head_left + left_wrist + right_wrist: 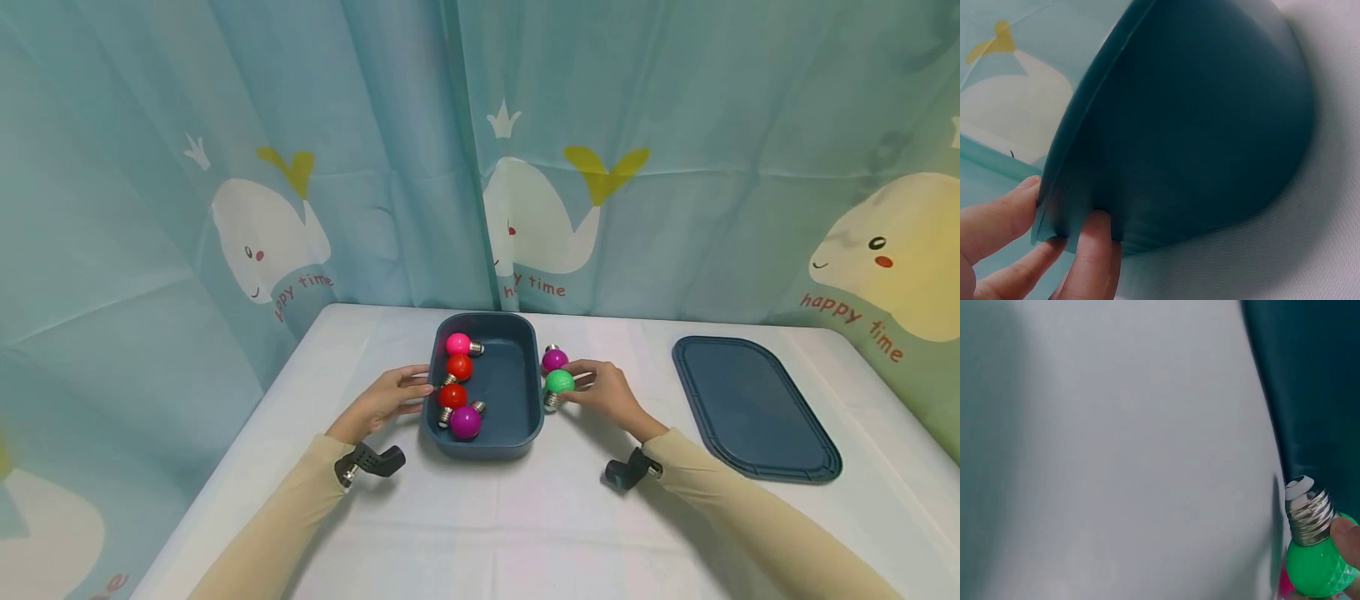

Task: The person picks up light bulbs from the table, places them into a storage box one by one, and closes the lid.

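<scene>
A dark blue bin (495, 451) stands on the table, holding a pink bulb (457, 343), two red bulbs (459, 366) and a purple bulb (466, 422) along its left side. My left hand (386, 398) touches the bin's left wall; in the left wrist view its fingers (1094, 250) lie fairly straight against the outer wall. Just outside the right wall, my right hand (609, 395) pinches a green bulb (558, 382). That bulb's metal screw base (1310, 515) points toward the near side. Behind it lies another purple bulb (554, 359), partly hidden in the right wrist view.
A flat dark blue lid (757, 408) lies on the right part of the white table (480, 525). A curtain (420, 150) with whale prints hangs behind the table and along its left side.
</scene>
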Motion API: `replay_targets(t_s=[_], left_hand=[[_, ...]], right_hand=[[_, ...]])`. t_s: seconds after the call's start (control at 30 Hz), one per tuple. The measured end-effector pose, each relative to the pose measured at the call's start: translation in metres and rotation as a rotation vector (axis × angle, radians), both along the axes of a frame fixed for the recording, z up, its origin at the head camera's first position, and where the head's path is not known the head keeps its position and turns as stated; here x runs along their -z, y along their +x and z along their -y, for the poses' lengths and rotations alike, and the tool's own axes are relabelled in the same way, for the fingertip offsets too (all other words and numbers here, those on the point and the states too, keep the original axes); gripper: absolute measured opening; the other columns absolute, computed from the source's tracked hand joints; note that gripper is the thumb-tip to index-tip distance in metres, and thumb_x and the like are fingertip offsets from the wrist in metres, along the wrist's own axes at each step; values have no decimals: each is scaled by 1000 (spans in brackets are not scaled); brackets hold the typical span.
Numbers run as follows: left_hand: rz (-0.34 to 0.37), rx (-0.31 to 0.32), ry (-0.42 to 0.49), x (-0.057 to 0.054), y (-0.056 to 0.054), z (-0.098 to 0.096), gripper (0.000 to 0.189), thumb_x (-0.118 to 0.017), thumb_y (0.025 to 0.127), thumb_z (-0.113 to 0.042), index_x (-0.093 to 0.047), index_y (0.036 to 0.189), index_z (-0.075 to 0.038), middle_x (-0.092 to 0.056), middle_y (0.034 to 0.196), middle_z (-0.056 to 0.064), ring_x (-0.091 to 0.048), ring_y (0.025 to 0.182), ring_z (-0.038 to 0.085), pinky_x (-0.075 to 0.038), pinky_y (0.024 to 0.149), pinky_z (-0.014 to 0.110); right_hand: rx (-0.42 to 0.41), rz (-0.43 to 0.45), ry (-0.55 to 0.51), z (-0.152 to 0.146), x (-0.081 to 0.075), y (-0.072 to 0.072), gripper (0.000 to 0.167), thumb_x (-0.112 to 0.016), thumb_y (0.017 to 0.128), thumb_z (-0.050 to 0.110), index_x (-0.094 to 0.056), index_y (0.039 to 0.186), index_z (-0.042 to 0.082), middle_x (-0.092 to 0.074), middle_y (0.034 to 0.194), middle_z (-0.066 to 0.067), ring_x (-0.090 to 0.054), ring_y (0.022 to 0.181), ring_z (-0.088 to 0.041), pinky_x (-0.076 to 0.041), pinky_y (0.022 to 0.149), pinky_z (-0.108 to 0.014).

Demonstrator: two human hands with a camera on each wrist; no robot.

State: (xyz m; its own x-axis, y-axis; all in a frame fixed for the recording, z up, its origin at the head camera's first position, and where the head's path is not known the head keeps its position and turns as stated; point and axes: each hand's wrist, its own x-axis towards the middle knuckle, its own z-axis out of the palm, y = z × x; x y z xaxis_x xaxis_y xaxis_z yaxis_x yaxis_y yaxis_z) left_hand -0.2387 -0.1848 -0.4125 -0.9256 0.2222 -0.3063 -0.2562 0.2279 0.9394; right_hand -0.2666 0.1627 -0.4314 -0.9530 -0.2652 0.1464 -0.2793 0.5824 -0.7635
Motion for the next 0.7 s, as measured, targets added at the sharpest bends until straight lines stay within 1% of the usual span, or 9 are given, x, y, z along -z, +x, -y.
replay_targets(t_s=[0.03, 0.13, 0.23, 0.43, 0.53, 0.7], left_hand=[[4, -5, 2, 0, 0, 0, 58, -56, 94, -10, -30, 144, 1, -35, 146, 26, -42, 130, 38, -42, 104, 48], [-7, 10, 1, 0, 0, 1, 58, -54, 94, -10, -28, 145, 2, -35, 146, 27, -42, 130, 39, -42, 104, 48], [-8, 8, 9, -1, 0, 1, 57, -53, 95, -8, -28, 145, 3, -35, 145, 27, -41, 131, 39, -41, 105, 48], [-9, 8, 4, -1, 0, 1, 57, -53, 95, -8, -28, 145, 3, -35, 145, 28, -41, 131, 39, -41, 105, 49], [-10, 8, 4, -2, 0, 1, 57, -53, 95, -9, -28, 145, 3, -35, 145, 27, -41, 130, 39, -41, 105, 48], [-10, 9, 8, -2, 0, 0, 57, -53, 95, -8, -28, 145, 3, -35, 146, 27, -42, 130, 39, -42, 105, 48]], right_hand=[[0, -2, 5, -2, -2, -1, 43, -81, 71, 10, -66, 109, -3, -69, 106, -20, -69, 88, -31, -59, 77, -38], [-3, -22, 25, -8, -8, -5, 41, -80, 71, 11, -67, 108, -1, -69, 105, -20, -69, 88, -31, -59, 75, -37], [-19, -57, 35, -13, -18, -8, 40, -80, 72, 10, -67, 108, -1, -69, 104, -20, -69, 88, -32, -59, 73, -37], [-64, -109, 63, -18, -45, -18, 43, -80, 71, 10, -66, 110, -2, -68, 107, -21, -68, 91, -35, -59, 75, -38], [-87, -124, 77, -16, -60, -24, 44, -81, 71, 10, -66, 110, -2, -68, 107, -21, -68, 92, -35, -59, 75, -37], [-138, -97, 89, -10, -83, -32, 44, -80, 72, 9, -66, 112, -1, -67, 111, -20, -66, 97, -35, -59, 76, -38]])
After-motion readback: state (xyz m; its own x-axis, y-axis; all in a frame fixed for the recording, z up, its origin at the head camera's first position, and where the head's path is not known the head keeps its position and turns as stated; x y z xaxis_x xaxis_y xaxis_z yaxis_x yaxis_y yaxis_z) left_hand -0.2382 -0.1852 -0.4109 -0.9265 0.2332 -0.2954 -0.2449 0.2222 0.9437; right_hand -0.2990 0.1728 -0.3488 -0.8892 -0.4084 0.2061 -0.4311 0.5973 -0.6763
